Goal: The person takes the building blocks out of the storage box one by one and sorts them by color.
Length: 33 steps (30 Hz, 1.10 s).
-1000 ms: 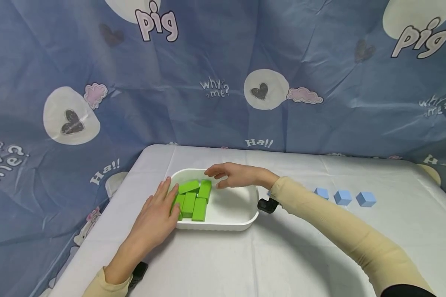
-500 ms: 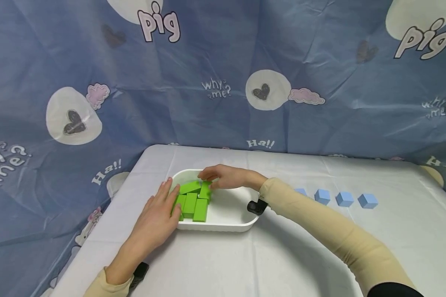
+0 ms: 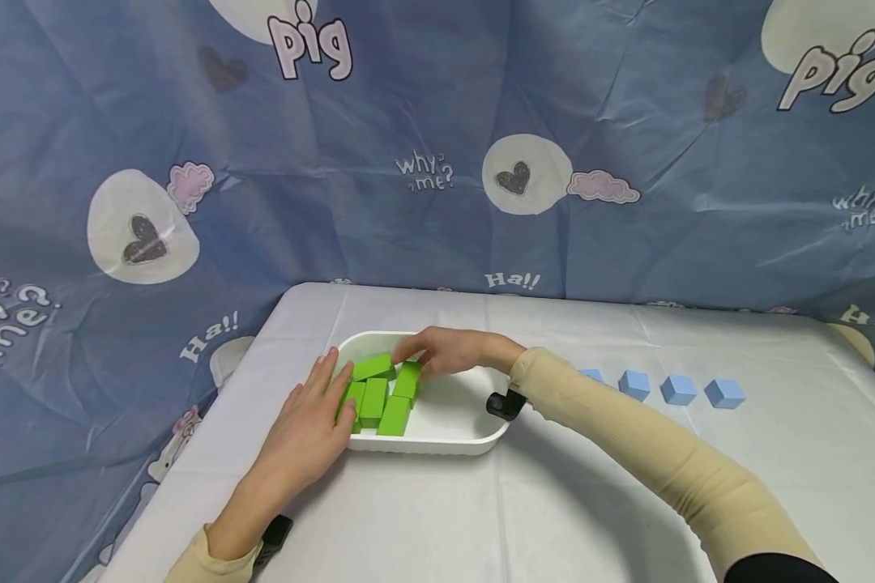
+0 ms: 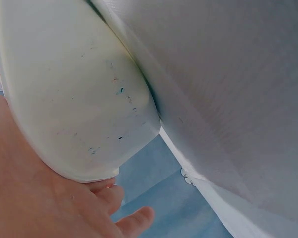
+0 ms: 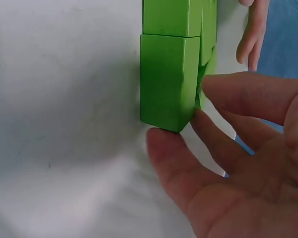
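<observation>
In the head view, a white tray (image 3: 452,444) holds several green rectangular blocks (image 3: 372,402) at its left side. My left hand (image 3: 302,425) lies against the tray's left end, fingers extended along the rim; in the left wrist view, the hand (image 4: 54,198) reaches around the tray's outer wall (image 4: 79,104). My right hand (image 3: 452,350) is inside the tray beside the back right green block (image 3: 407,380). In the right wrist view, an index fingertip touches the near end of that block (image 5: 166,82), while the thumb (image 5: 248,94) stays beside it without a visible pinch.
Several light blue cubes (image 3: 678,390) stand in a row on the white-covered table (image 3: 591,518), right of the tray and partly behind the right sleeve (image 3: 642,437). A blue patterned cloth (image 3: 423,227) hangs behind the table.
The right hand has moved left to the back right green block. That block and the one in front of it have shifted slightly and now lie slanted. The left hand stays in place.
</observation>
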### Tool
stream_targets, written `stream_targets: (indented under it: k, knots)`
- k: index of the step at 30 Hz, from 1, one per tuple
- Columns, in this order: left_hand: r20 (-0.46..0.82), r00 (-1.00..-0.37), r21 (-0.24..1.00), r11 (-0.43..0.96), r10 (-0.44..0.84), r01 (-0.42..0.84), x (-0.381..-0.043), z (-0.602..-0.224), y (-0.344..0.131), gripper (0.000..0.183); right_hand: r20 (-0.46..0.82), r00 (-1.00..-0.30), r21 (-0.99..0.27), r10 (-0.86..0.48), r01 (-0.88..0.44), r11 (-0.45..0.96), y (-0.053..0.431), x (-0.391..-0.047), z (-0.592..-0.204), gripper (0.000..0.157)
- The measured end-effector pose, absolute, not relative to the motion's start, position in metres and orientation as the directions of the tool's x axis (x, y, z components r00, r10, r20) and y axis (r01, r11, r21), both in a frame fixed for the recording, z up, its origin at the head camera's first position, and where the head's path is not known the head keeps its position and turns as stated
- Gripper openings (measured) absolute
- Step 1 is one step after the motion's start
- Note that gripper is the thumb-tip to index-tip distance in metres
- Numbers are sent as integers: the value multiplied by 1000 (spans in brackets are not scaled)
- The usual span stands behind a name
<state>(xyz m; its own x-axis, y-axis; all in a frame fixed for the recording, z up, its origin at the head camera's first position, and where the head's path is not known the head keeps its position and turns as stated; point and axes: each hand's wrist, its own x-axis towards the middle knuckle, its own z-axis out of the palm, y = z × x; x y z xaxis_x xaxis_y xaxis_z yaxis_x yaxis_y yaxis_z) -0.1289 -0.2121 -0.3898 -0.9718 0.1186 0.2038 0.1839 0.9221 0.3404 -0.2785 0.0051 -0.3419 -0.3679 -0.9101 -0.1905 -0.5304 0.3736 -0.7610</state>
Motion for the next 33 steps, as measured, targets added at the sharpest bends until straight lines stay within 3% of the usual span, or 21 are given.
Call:
stream_targets:
  k: [9, 21, 33]
  knots:
    - [207, -972, 346, 920, 115, 182, -128, -389, -212, 54, -267, -393, -693, -880, -556, 458, 7, -278, -336, 49]
    - [209, -971, 349, 919, 114, 183, -128, -389, -212, 53, -412, -444, -648, -795, -470, 599, 20, -269, -325, 54]
    - [214, -970, 357, 915, 113, 185, -129, -390, -212, 54, -310, -430, -795, -848, -372, 479, 41, -267, -345, 47]
